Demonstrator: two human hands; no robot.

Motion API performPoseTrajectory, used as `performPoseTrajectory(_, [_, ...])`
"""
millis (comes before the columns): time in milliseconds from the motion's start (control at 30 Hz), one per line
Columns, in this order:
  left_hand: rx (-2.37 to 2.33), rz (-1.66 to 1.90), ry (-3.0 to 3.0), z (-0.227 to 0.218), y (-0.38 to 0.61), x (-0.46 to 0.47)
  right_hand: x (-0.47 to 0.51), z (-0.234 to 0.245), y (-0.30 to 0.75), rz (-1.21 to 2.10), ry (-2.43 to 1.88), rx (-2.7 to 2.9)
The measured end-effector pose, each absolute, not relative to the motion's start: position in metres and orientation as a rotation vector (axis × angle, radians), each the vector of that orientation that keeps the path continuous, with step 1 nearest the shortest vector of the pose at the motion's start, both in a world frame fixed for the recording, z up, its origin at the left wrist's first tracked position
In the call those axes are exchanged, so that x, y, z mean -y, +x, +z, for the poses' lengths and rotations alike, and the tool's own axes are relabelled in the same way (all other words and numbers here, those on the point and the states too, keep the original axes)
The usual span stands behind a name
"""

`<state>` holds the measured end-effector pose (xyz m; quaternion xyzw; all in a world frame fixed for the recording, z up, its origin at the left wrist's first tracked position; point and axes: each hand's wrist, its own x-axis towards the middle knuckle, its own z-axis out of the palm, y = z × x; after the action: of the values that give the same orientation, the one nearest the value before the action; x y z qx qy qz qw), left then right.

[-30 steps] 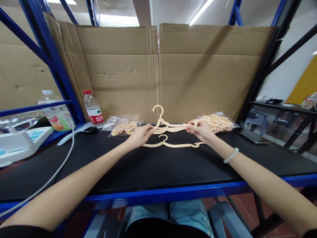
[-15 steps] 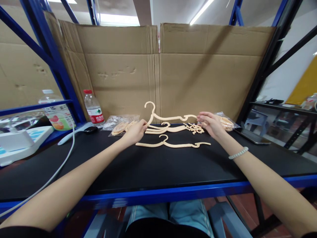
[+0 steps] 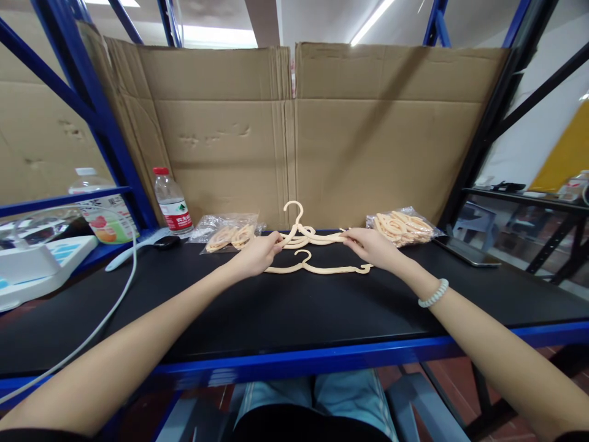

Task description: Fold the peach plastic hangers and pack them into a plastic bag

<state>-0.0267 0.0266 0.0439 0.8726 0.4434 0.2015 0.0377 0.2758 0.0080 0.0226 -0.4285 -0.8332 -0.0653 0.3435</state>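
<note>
A cream clothes hanger (image 3: 293, 209) is held by its two arms, hook up, just above the table. My left hand (image 3: 260, 253) is closed on its left arm. On the other side, my right hand (image 3: 372, 245) pinches the right arm, and its fingers hide that end. Directly behind, more cream hangers (image 3: 309, 232) lie stacked, largely covered by the held one. Nearer to me, a single hanger (image 3: 331, 270) lies flat on the black tabletop (image 3: 304, 313), its left and right ends partly hidden by my hands.
Clear bags of cream parts lie at left (image 3: 230, 233) and right (image 3: 402, 227). A red-capped bottle (image 3: 172, 205), a light-blue handled object (image 3: 133, 250) and a white cable (image 3: 124, 294) are on the left. A dark flat device (image 3: 467, 253) lies right. Cardboard (image 3: 221, 135) walls the back.
The held hanger has come down and to the right, more level. My right hand has moved left and closed on its right arm. My left hand keeps its hold.
</note>
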Motion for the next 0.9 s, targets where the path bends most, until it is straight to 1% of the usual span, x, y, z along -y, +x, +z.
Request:
performPoseTrajectory(133, [-1.368, 0.494, 2.705, 0.047, -0.026, -0.02, 0.001, 0.035, 0.28, -0.103, -1.11, 2.252])
performPoseTrajectory(233, [-1.366, 0.378, 2.873, 0.051, -0.025, -0.011, 0.007, 0.042, 0.281, 0.045, -1.091, 2.349])
performPoseTrajectory(333, [-1.231, 0.23, 3.071, 0.054, -0.026, -0.004, 0.011, 0.045, 0.282, 0.218, -1.022, 2.47])
performPoseTrajectory(400, [-1.171, 0.137, 3.092, 0.056, -0.027, -0.002, 0.011, 0.044, 0.282, 0.325, -1.006, 2.543])
performPoseTrajectory(567, [-1.085, -0.015, 3.044, 0.054, -0.027, 0.0, 0.01, 0.039, 0.282, 0.48, -1.163, 2.599])
performPoseTrajectory(700, [-1.071, -0.018, 3.034, 0.049, -0.024, -0.001, 0.007, 0.034, 0.282, 0.699, -1.3, 2.585])
performPoseTrajectory(800, [-1.076, 0.128, 3.057, 0.045, -0.021, 0.0, 0.007, 0.033, 0.281, 0.638, -1.328, 2.61])
performPoseTrajectory(900, [-1.077, 0.262, 3.047, 0.04, -0.019, -0.001, 0.007, 0.031, 0.279, 0.391, -1.297, 2.624])
